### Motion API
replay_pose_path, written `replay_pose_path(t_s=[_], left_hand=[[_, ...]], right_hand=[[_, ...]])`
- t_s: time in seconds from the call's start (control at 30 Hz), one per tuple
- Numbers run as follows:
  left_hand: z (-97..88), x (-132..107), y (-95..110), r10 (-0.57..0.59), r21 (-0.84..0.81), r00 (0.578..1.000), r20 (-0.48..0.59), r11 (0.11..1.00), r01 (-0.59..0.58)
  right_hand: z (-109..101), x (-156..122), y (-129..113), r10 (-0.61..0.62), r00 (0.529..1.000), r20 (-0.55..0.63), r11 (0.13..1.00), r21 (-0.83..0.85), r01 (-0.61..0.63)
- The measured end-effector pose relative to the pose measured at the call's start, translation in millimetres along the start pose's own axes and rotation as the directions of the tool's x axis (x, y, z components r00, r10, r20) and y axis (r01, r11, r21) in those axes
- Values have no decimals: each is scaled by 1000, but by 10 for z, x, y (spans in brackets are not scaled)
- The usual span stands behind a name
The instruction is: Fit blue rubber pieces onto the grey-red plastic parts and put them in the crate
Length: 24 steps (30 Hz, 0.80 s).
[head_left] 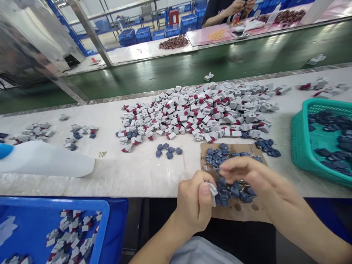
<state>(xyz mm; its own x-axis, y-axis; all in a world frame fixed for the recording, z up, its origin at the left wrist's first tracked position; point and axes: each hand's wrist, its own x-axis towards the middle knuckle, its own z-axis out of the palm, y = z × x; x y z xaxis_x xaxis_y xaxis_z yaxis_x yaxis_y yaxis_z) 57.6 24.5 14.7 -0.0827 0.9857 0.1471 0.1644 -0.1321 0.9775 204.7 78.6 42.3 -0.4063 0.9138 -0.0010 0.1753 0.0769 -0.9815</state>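
My left hand (194, 203) is closed in a pinch on a small grey-white plastic part (212, 191) at the table's front edge. My right hand (247, 174) hovers, blurred by motion, over a pile of dark blue parts (231, 190) lying on a brown cardboard sheet (239, 212); its fingers are curled over the pile and I cannot see whether they hold one. Behind the cardboard spreads a big heap of grey, white and red parts (198, 113).
A teal basket (299, 146) with dark blue parts stands at the right. A blue bin (104, 220) with assembled parts sits below the table at the left. A white scoop-like sheet (46, 159) lies at the left. Across the green belt (192, 69) another person's hands (242, 7) work.
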Motion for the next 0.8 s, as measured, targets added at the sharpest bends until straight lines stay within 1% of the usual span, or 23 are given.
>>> replay_pose_path(t_s=[0.03,0.07,0.1,0.13,0.17,0.2,0.23,0.27,0.3,0.37,0.43,0.5,0.57,0.6,0.7,0.73,0.8], left_hand=[[23,-1,9,9,24,1000,11,1000,-9],[46,-2,21,20,42,999,28,999,-22],[68,-3,34,36,56,999,40,998,-39],[91,-5,47,57,67,998,37,996,-60],[115,-8,59,83,78,996,16,993,-84],[139,-11,68,112,89,994,-16,990,-110],[163,-16,74,141,102,989,-52,986,-136],[185,-21,76,169,122,982,-83,980,-158],[205,-26,75,193,147,976,-103,973,-177],[232,-32,64,233,210,965,-121,956,-205],[237,-30,48,251,256,961,-120,943,-214],[226,-15,31,236,248,965,-115,947,-202],[217,15,15,189,210,975,-114,964,-162],[219,37,8,160,185,979,-123,973,-136],[251,118,-2,71,82,982,-174,995,-57],[257,142,2,20,28,981,-194,999,-15],[216,160,31,-145,-102,967,-208,987,126]], right_hand=[[53,42,-47,67,996,-56,995,77,-62],[116,84,-101,163,985,-54,973,175,-151],[183,123,-157,263,965,-3,928,275,-252],[249,155,-210,345,935,81,867,354,-351],[308,178,-256,398,903,163,806,407,-429],[358,190,-293,420,881,219,760,445,-473],[395,191,-318,418,874,248,735,472,-486],[421,184,-331,397,883,249,732,494,-468],[437,170,-334,363,903,231,743,513,-430],[450,137,-315,306,937,169,759,552,-347],[456,110,-277,292,950,109,764,571,-300],[470,102,-231,303,951,59,776,564,-282],[504,116,-189,325,946,17,783,556,-279],[531,132,-173,343,939,2,772,569,-283],[634,225,-169,411,911,-11,691,655,-304],[656,266,-185,425,905,-12,669,678,-305],[627,349,-232,416,909,-32,672,685,-283]])
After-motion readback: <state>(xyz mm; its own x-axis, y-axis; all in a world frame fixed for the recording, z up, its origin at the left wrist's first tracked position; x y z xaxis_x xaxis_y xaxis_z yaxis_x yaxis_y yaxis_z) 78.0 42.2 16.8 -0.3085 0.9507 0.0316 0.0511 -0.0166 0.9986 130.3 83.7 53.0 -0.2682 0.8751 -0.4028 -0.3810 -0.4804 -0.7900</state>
